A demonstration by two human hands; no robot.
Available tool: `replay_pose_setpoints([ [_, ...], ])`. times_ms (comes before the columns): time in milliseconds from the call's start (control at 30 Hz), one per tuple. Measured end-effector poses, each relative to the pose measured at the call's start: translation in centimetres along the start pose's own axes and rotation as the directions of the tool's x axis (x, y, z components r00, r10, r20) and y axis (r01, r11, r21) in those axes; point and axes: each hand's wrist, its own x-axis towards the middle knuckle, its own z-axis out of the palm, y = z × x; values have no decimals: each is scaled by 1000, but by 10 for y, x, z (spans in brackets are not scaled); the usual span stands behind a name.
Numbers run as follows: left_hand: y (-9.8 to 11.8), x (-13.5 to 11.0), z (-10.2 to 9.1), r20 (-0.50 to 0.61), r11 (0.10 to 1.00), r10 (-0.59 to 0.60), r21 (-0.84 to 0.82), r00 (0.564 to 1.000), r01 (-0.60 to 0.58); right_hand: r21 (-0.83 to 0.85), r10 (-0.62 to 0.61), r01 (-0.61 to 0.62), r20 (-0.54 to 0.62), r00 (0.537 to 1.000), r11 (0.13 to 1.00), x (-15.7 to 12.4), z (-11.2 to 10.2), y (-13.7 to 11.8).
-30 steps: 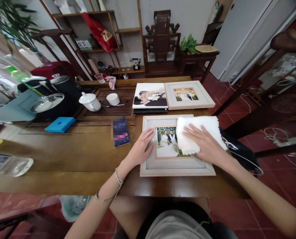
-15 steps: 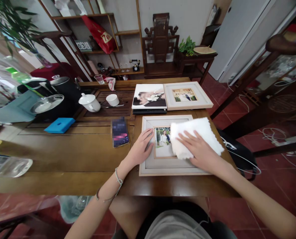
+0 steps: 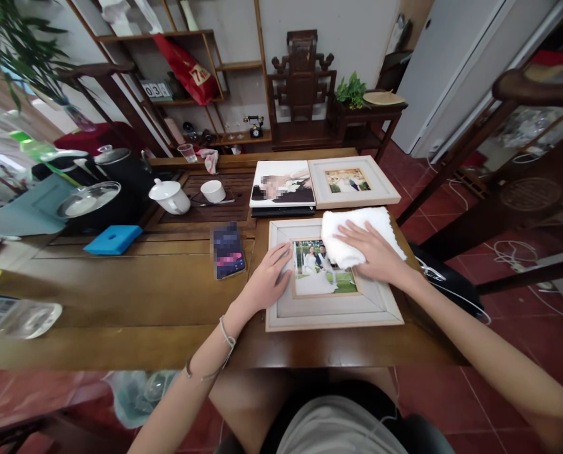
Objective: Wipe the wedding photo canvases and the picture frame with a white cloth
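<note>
A pale wooden picture frame [image 3: 331, 309] with a wedding photo lies flat on the brown wooden table [image 3: 120, 296] in front of me. My left hand [image 3: 265, 284] rests flat on the frame's left edge, fingers stretched out. My right hand [image 3: 374, 251] presses flat on a folded white cloth [image 3: 345, 233] that covers the frame's upper right part and a corner of the photo.
A second framed photo [image 3: 352, 181] and a canvas print [image 3: 284, 184] lie behind. A phone [image 3: 228, 251] lies left of the frame. Further left are a white teapot [image 3: 170, 195], a cup [image 3: 213, 190], a blue block [image 3: 113, 239] and kettles. Cables lie on the red tiled floor at the right.
My right hand has slid the white cloth up and away across the photo, uncovering most of the picture. My left hand has stayed on the frame's left edge.
</note>
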Motion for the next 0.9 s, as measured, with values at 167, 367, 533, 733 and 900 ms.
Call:
replay_pose_setpoints([
  [167, -2, -1, 4, -47, 1000, 20, 23, 999, -18, -76, 57, -63, -82, 995, 995, 33, 6, 3],
  [367, -3, -1, 3, -43, 1000, 17, 5, 999, -17, -69, 20, -15, 73, 997, 997, -12, 4, -39],
  [533, 0, 0, 3, -26, 1000, -2, 4, 1000, 3, 78, -18, 2, 202, 979, 997, -75, -5, -102],
  [733, -3, -1, 2, -22, 1000, 8, -26, 1000, -9, 205, -115, 65, 243, 963, 977, -64, 14, -153],
  [900, -6, -2, 2, -28, 999, 21, -47, 999, -23, 202, -78, 37, 197, 977, 979, -54, 25, -158],
])
